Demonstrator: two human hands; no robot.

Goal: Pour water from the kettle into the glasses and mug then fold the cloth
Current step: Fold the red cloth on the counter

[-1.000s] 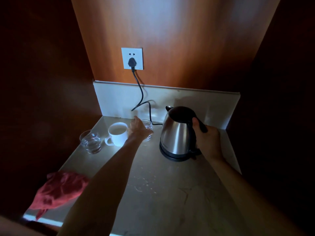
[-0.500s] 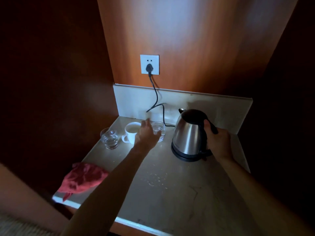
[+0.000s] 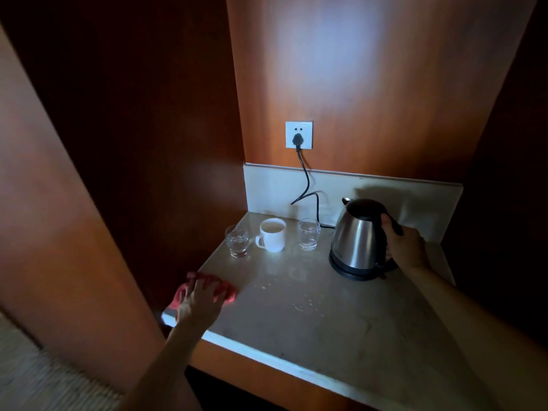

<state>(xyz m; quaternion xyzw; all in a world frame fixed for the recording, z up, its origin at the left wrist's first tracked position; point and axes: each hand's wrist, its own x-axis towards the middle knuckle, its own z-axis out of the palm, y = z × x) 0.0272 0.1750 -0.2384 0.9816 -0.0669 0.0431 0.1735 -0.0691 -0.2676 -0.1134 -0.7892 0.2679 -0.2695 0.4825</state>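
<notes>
A steel kettle with a black lid stands on its black base at the right of the stone counter. My right hand grips its black handle. A white mug stands between two clear glasses, one on its left and one on its right, each with water in it. A crumpled red cloth lies at the counter's front left corner. My left hand rests on the cloth with fingers spread.
A black cord runs from the wall socket down behind the right glass to the kettle base. Wooden panels close in the counter on the left, back and right. Small crumbs or droplets speckle the counter's middle.
My left hand left the right glass and moved back and left onto the red cloth. The view shifted left and pulled back. The kettle and my right hand stayed put.
</notes>
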